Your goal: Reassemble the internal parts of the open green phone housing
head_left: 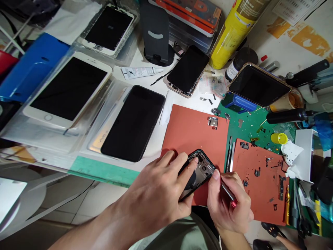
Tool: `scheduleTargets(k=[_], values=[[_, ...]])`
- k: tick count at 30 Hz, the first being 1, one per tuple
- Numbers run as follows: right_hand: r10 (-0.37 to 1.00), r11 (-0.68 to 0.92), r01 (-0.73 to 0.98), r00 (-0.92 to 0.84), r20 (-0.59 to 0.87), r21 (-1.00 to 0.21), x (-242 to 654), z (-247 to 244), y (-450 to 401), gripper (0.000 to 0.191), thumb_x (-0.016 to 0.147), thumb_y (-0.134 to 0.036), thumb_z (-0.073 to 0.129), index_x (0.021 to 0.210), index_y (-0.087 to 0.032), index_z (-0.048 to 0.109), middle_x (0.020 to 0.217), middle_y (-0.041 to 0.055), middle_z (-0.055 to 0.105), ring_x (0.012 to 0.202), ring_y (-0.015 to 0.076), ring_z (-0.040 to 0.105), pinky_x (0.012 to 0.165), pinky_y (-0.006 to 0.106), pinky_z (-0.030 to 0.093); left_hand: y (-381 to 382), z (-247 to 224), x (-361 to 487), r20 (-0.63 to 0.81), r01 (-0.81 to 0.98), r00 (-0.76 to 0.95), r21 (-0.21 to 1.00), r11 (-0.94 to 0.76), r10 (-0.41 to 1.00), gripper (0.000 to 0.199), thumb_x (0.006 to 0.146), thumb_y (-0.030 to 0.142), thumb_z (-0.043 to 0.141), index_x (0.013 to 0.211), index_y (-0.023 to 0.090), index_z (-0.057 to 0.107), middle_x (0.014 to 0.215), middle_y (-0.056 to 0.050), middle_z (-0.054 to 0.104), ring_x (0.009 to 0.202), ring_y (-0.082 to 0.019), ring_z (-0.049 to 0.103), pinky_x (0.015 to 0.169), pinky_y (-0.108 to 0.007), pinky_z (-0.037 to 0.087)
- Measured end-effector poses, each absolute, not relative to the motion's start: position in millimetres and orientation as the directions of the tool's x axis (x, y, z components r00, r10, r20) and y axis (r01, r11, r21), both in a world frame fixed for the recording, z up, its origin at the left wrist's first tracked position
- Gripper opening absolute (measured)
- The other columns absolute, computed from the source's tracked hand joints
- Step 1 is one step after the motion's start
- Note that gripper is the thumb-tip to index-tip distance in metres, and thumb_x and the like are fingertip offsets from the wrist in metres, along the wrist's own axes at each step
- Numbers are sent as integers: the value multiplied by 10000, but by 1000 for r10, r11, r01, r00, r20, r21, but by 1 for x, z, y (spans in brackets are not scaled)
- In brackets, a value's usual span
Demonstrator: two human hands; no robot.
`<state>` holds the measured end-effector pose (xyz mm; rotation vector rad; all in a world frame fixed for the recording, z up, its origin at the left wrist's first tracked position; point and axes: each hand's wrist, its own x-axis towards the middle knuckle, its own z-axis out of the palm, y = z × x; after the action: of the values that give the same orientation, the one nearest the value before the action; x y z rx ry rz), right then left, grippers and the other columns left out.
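An opened phone housing [204, 170] with bare metal and small parts inside lies tilted over the near part of the left red mat [192, 128]. My left hand [163, 187] is wrapped over its left side, one finger reaching onto the inside near the top edge. In my right hand [230, 201] is a slim tool with a dark shaft and red end [229, 192], pinched between thumb and fingers. Those fingertips are at the housing's right edge, and the tool's tip is hidden there. Above, a small metal part [213, 122] rests on the mat.
A second red mat [257, 208] at the right bears screws and small parts. Tweezers [229, 154] lie between the mats. A black phone [134, 123] and white tablet [70, 90] are at the left. Behind stand a phone on a blue stand [260, 85] and a yellow can [231, 31].
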<state>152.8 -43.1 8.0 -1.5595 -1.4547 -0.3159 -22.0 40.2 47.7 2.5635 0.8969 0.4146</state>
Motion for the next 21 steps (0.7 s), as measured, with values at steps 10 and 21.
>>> scheduleTargets(k=[10, 21], values=[[666, 104, 889, 271, 695, -446, 152, 7, -48, 313, 944, -54, 796, 1210, -166, 673, 874, 17, 717, 702, 154, 696, 619, 308, 614, 38, 48, -20, 147, 534, 748, 444, -719, 647, 556, 872, 253, 680, 1402, 88, 701, 1154, -165, 740, 1000, -353, 710, 761, -469, 682], [650, 120, 884, 274, 709, -451, 152, 6, -46, 327, 907, 5, 812, 1163, -158, 691, 858, 5, 715, 689, 143, 688, 641, 310, 618, 39, 46, -20, 131, 535, 748, 459, -709, 650, 549, 879, 253, 701, 1402, 83, 705, 1131, -158, 722, 996, -351, 691, 794, -482, 671]])
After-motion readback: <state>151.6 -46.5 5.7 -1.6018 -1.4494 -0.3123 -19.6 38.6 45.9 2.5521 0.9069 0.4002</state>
